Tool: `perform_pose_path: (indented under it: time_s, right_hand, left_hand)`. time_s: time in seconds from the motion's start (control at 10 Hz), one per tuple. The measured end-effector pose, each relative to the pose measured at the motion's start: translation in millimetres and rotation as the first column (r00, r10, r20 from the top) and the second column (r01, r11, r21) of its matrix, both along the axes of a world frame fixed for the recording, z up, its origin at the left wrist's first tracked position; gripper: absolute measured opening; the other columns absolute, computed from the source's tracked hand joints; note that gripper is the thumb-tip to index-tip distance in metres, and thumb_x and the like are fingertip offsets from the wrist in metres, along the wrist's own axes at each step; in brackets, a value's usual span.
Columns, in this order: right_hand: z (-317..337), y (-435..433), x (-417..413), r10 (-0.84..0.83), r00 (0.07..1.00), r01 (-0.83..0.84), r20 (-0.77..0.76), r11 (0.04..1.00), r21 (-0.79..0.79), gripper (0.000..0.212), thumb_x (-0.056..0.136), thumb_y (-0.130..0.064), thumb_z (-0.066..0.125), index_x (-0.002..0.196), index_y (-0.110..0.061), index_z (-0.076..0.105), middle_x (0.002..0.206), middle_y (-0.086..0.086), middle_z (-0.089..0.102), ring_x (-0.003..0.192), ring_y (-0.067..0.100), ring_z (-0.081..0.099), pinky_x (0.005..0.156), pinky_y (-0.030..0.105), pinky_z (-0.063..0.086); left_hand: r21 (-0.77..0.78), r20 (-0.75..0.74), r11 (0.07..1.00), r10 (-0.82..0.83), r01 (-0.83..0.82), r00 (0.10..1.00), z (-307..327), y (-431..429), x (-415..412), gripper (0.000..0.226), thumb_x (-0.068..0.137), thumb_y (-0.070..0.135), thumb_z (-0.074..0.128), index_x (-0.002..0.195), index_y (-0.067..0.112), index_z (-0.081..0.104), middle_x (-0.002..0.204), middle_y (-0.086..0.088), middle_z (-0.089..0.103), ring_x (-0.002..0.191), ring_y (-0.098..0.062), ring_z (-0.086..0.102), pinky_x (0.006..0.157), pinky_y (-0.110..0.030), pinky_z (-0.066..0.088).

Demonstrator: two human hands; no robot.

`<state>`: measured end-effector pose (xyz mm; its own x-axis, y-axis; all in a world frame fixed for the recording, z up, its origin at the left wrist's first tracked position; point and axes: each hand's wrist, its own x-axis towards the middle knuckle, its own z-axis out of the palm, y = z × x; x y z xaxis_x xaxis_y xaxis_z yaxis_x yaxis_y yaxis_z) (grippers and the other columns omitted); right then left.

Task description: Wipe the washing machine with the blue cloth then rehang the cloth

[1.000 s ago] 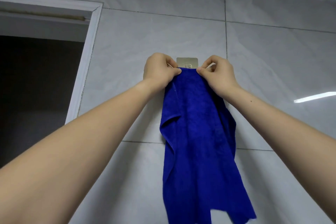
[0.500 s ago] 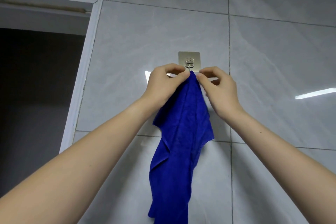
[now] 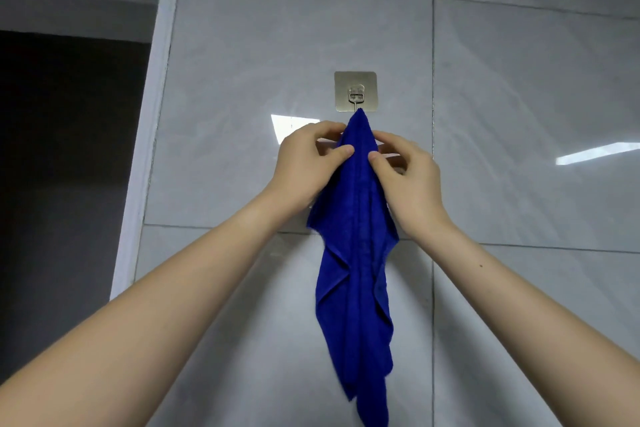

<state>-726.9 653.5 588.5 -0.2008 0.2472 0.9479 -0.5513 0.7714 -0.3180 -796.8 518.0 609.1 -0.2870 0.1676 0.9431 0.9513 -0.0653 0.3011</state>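
The blue cloth (image 3: 356, 253) hangs in long folds from a metal adhesive hook (image 3: 355, 92) on the grey tiled wall, its top tip caught on the hook's wire. My left hand (image 3: 308, 166) pinches the cloth's upper left edge between thumb and fingers. My right hand (image 3: 405, 173) pinches the upper right edge the same way, just below the hook. The washing machine is out of view.
A white-framed dark doorway (image 3: 69, 149) stands at the left. Glossy grey wall tiles (image 3: 519, 114) with bright light reflections fill everything else in view.
The cloth's top has gone onto the hook, and both hands have slid down from the hook to a little below it. The cloth now hangs narrower and straighter.
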Motion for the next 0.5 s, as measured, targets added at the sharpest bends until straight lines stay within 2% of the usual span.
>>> perform_pose_path:
  time_s: [0.1,0.2,0.3,0.4,0.5]
  right_hand:
    - [-39.6,-2.2,18.7,-0.104,0.994,0.106,-0.030,0.990,0.090,0.034,0.096,-0.025,0.060,0.130,-0.025,0.062,0.116,-0.011,0.057,0.103,0.002,0.059,0.091,0.020,0.049]
    - [-97.0,-5.2,34.7,-0.277,0.958,0.286,-0.075,0.906,0.313,0.041,0.096,-0.029,0.055,0.134,-0.017,0.059,0.127,-0.003,0.055,0.117,0.012,0.054,0.097,0.025,0.045]
    - [-163.7,-8.4,46.8,-0.301,0.953,0.290,-0.034,0.879,0.379,0.044,0.096,-0.030,0.053,0.134,-0.009,0.059,0.134,0.008,0.055,0.124,0.021,0.052,0.101,0.033,0.045]
    - [-237.6,-15.0,67.1,-0.317,0.947,0.265,0.058,0.869,0.418,0.044,0.098,-0.029,0.051,0.134,-0.005,0.057,0.134,0.012,0.056,0.123,0.022,0.053,0.104,0.031,0.043]
    - [-322.3,-23.2,85.6,-0.309,0.910,0.180,0.278,0.896,0.407,0.046,0.100,-0.032,0.047,0.136,-0.005,0.054,0.136,0.010,0.054,0.126,0.023,0.051,0.106,0.034,0.044]
  left_hand:
    - [-0.136,-0.151,0.957,0.237,-0.258,0.960,-35.5,-14.5,7.6,0.047,0.093,0.032,0.064,0.138,0.027,0.055,0.130,0.011,0.058,0.113,-0.007,0.057,0.094,-0.023,0.044]
    - [-0.184,-0.283,0.902,0.333,-0.391,0.900,-87.8,-33.2,23.9,0.059,0.090,0.043,0.060,0.145,0.025,0.047,0.138,0.012,0.053,0.123,-0.007,0.049,0.093,-0.019,0.036]
    - [-0.204,-0.368,0.882,0.332,-0.424,0.868,-151.2,-47.4,36.9,0.058,0.091,0.040,0.057,0.144,0.017,0.050,0.140,0.006,0.055,0.127,-0.013,0.049,0.101,-0.024,0.039]
    - [-0.295,-0.377,0.844,0.328,-0.448,0.866,-229.2,-59.2,56.0,0.055,0.094,0.038,0.052,0.142,0.011,0.052,0.141,-0.001,0.056,0.130,-0.019,0.050,0.110,-0.031,0.038]
    - [-0.426,-0.274,0.803,0.325,-0.417,0.905,-315.1,-66.0,71.5,0.052,0.095,0.036,0.051,0.140,0.010,0.054,0.140,-0.004,0.057,0.129,-0.020,0.050,0.112,-0.029,0.034]
